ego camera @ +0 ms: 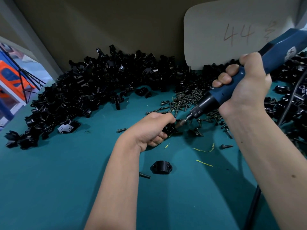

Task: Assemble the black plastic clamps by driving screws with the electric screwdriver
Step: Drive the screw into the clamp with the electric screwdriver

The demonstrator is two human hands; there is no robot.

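My left hand (152,128) is closed around a black plastic clamp (169,129), pressing it down on the teal mat. My right hand (244,85) grips the blue electric screwdriver (232,90), which slants down to the left. Its bit tip (180,124) touches the clamp's right side. A loose pile of dark screws (184,101) lies just behind the clamp. One clamp half (161,167) sits alone on the mat in front of my left forearm, with a single screw (144,175) beside it.
A big heap of black clamp parts (86,90) arcs along the back and left of the teal mat (58,180). More parts (289,103) pile at the right. A card marked 44 (237,34) leans on the back wall. The screwdriver's cable (254,203) runs down the right.
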